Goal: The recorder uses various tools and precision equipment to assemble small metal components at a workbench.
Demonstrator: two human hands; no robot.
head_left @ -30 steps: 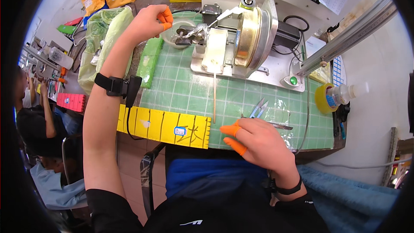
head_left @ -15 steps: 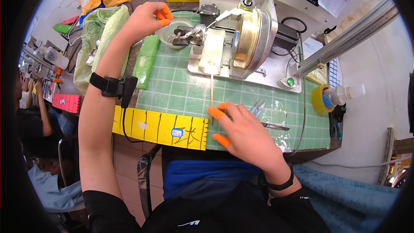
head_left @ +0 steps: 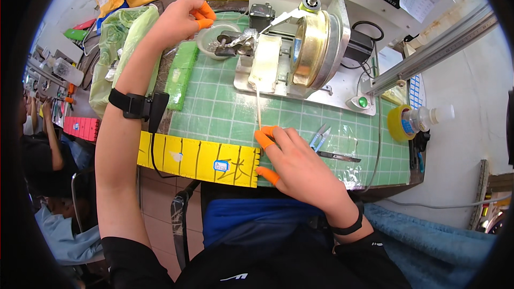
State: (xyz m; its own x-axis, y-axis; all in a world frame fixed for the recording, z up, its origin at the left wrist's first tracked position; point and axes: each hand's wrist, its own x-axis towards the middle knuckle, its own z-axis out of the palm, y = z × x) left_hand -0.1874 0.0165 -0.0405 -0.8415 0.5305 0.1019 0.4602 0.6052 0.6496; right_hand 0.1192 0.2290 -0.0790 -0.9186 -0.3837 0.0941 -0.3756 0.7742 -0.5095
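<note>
My left hand [head_left: 179, 20], with orange finger cots, is raised at the rim of a translucent bowl [head_left: 204, 44]. Its fingers are curled together, and anything in them is hidden. My right hand [head_left: 302, 163], also in orange finger cots, hovers low over the green mat with thumb and fingers apart. Its fingertips are at the near end of a thin pale stick [head_left: 259, 109]. That stick's far end meets a whitish pad [head_left: 266, 64] on a small machine, beside a large brass-coloured wheel [head_left: 308, 51]. Under my right fingers is the end of a yellow marked strip [head_left: 201, 159].
Small blue-handled snips [head_left: 319, 138] and dark tweezers [head_left: 340, 156] lie right of my right hand. A green block [head_left: 182, 77] and pale green plastic bags [head_left: 126, 48] are at left. Yellow tape [head_left: 399, 123] stands at right. A metal rail [head_left: 433, 48] crosses the upper right.
My right hand has shifted slightly left, and the stick's near end has swung left with the fingertips. My left hand has barely moved.
</note>
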